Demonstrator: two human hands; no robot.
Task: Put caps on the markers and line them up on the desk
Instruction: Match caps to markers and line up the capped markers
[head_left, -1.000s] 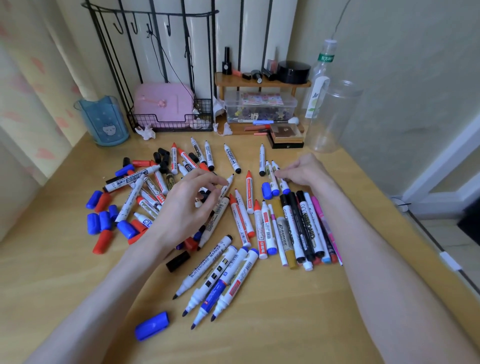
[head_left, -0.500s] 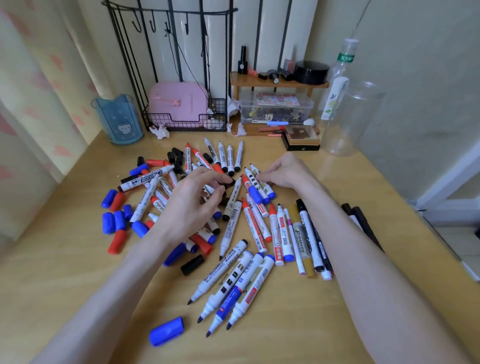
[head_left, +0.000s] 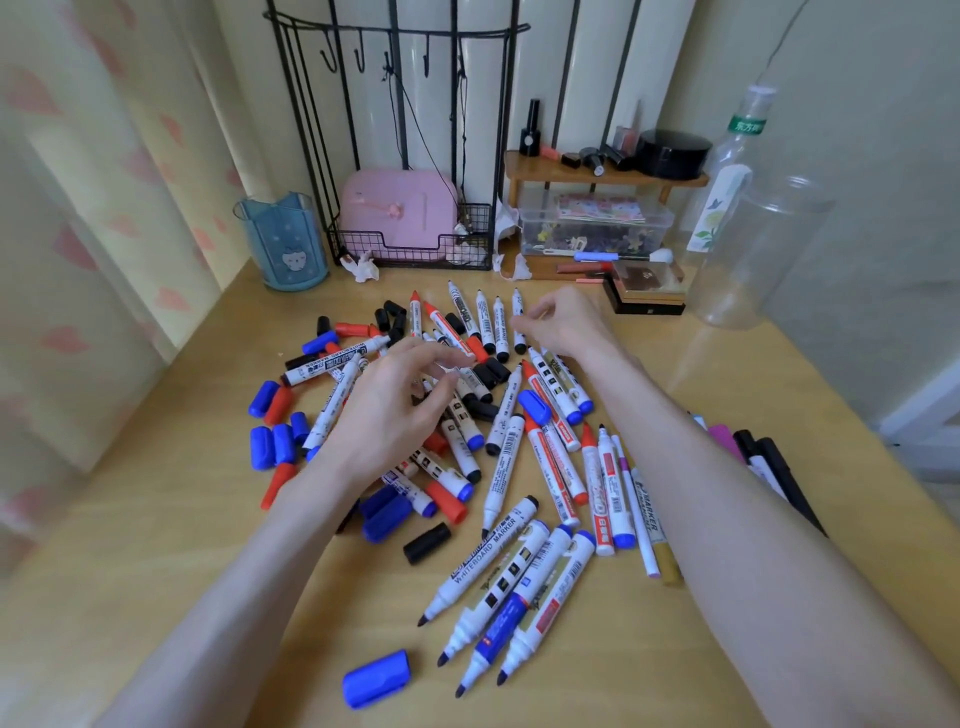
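Left hand (head_left: 387, 410) over markers (head_left: 509, 441), right hand (head_left: 563, 325) at far marker (head_left: 517, 304)

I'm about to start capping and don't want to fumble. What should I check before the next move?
1. Caps on the four near markers: not ok, tips bare.
2. Loose cap in reach: ok, blue cap lies free near the front.
3. Left hand empty: cannot tell, fingers curled over the pile.
4. Right hand empty: cannot tell, fingertips at the far markers.
5. Markers lined up: not ok, most lie crossed.
6. Bare desk for a row: ok, at the left.
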